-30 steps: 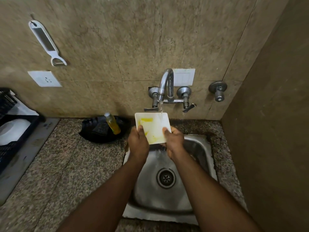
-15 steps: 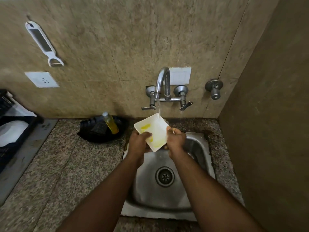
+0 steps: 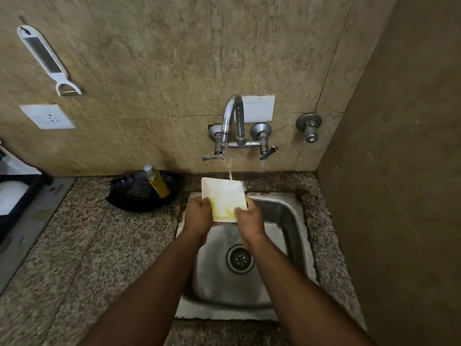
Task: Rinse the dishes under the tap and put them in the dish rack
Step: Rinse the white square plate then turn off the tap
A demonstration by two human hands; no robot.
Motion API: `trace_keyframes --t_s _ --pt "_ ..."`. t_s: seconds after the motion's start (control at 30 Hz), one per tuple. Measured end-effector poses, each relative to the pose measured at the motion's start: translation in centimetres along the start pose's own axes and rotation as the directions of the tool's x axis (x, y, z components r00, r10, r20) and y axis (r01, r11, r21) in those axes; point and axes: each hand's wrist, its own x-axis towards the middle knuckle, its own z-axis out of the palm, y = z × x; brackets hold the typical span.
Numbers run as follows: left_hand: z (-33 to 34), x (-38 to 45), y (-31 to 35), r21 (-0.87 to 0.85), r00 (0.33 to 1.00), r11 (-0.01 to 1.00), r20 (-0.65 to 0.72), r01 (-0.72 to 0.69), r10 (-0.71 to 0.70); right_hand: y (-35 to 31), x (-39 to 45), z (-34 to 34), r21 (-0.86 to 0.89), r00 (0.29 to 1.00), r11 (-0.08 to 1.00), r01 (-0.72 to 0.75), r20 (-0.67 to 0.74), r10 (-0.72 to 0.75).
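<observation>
A beige stone-tiled wall (image 3: 174, 58) fills the upper part of the view, meeting a plain brown side wall (image 3: 404, 171) on the right; below them runs the speckled granite table (image 3: 87, 258), with a square stainless steel sink (image 3: 287, 221) let into it and a round drain (image 3: 240, 258) at the sink's bottom; at the far left edge the black plastic dish rack (image 3: 15, 208) shows in part, with something white inside that is too cut off to name; a shallow black round tray (image 3: 129, 203) sits on the table just left of the sink, and a small bottle of yellow liquid (image 3: 157, 182) leans in it; on the wall hang a white-handled peeler (image 3: 47, 59), a white socket plate (image 3: 47, 116) below it, and a chrome curved tap (image 3: 233, 121) with two lever handles, water running from its spout; a separate round metal valve (image 3: 309, 127) sits to the right; the small white square dish (image 3: 224, 199), smeared with yellow residue, is held tilted over the back of the sink, the stream striking its far edge; the left hand (image 3: 198, 216) grips its left edge and the right hand (image 3: 249, 217) its right edge, fingers curled round the rim on both sides.
</observation>
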Motion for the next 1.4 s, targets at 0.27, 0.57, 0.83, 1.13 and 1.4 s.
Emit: trace_keyframes --t_s 0.27,0.57,0.83,1.13,1.4 --pt "-0.3 -1.7 -1.6 0.074 0.984 0.986 0.108 -0.150 0.141 -2.8 2.2 -0.5 -0.456 0.991 0.886 -0.085 -0.135 0.026" --pt "-1.1 -0.9 0.0 0.374 0.954 0.915 -0.187 -0.151 0.234 0.1 -2.1 -0.3 -0.727 0.836 0.417 0.546 0.437 -0.332" --pt "0.7 -1.7 0.1 0.430 0.959 0.890 -0.152 -0.154 0.239 -2.2 0.7 -0.1 -0.854 0.904 0.302 0.424 0.377 -0.201" --pt "0.7 -1.3 0.3 0.509 0.954 0.855 -0.197 -0.098 0.226 0.0 -1.6 -0.5 -0.832 0.886 0.311 0.459 0.407 -0.221" --pt "2.1 -3.0 0.0 0.231 0.964 0.969 -0.223 -0.089 0.142 -3.1 2.8 -0.4 -0.697 0.950 0.647 0.311 0.203 -0.238"
